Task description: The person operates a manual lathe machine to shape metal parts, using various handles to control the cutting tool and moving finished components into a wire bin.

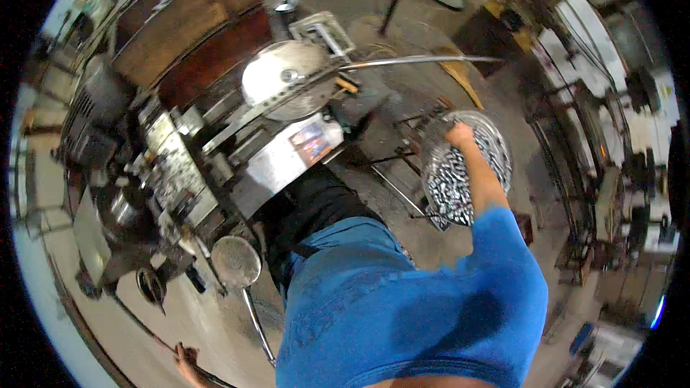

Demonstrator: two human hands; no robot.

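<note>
My right hand [460, 134] reaches out to a round wire basket [498, 145] that holds several small shiny metal pieces [449, 183]. The fingers curl down at the basket's far side; what they grip is hidden. My left hand [185, 356] is low at the left edge, closed around a thin dark rod [214, 379] that runs along the floor side. My blue shirt [402, 302] fills the lower middle.
A bending machine with a round steel disc [287, 77] stands ahead, with a long curved metal tube [424, 61] sticking out to the right. A cluttered bench [169, 165] lies left. A small round metal plate [235, 261] on a bent rod sits near my left side.
</note>
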